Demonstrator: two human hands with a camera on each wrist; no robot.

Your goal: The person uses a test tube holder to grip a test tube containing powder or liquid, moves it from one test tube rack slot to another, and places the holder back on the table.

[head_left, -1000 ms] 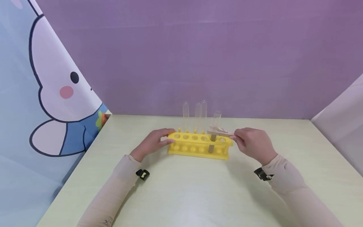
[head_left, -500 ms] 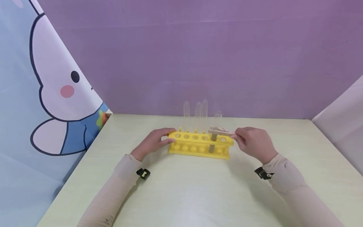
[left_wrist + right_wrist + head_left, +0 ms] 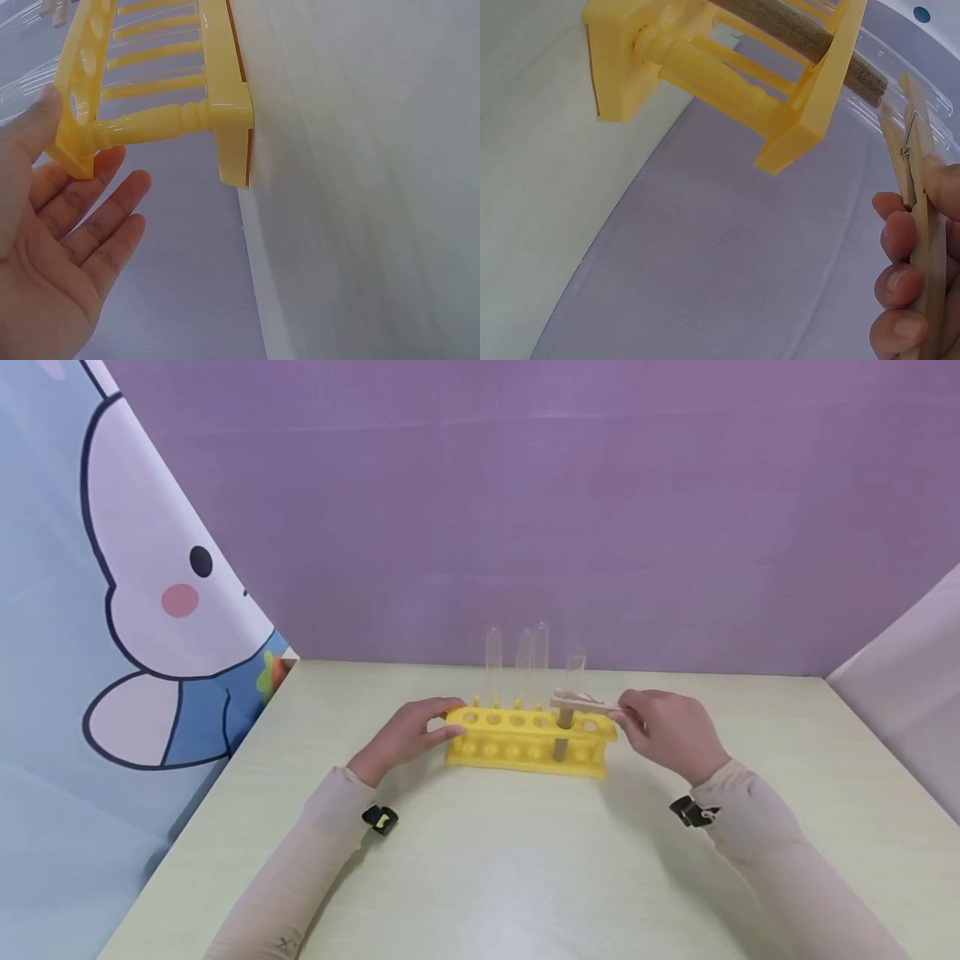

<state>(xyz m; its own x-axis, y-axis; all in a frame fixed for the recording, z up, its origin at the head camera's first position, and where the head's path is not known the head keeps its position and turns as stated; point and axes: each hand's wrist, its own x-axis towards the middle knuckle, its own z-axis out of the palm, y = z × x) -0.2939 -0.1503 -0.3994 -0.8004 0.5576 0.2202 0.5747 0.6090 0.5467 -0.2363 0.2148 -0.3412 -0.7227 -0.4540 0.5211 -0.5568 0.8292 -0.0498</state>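
Note:
My left hand [image 3: 405, 737] pinches the left end of a yellow test tube rack [image 3: 517, 767], thumb on one side of the top plate and fingers on the other. In the left wrist view, the other fingers extend beyond the rack's end [image 3: 232, 112]. My right hand [image 3: 670, 732] holds a wooden test tube holder [image 3: 587, 702] by its handle. The holder's jaws are at a glass test tube [image 3: 575, 667] standing in a hole near the rack's right end. Brown-grey material [image 3: 866, 79] fills the tube's lower part. Whether the jaws clamp the glass tightly is hard to see.
Three clear test tubes [image 3: 492, 653] stand upside down on pegs along the rack's back. A pale wood-look table [image 3: 480, 860] carries the rack, with a purple backdrop [image 3: 480, 527] behind. A cartoon-print cloth [image 3: 142, 635] hangs at left.
My right hand and the wooden holder have risen very slightly. The test tube stays in its hole, and my left hand keeps its grip on the rack.

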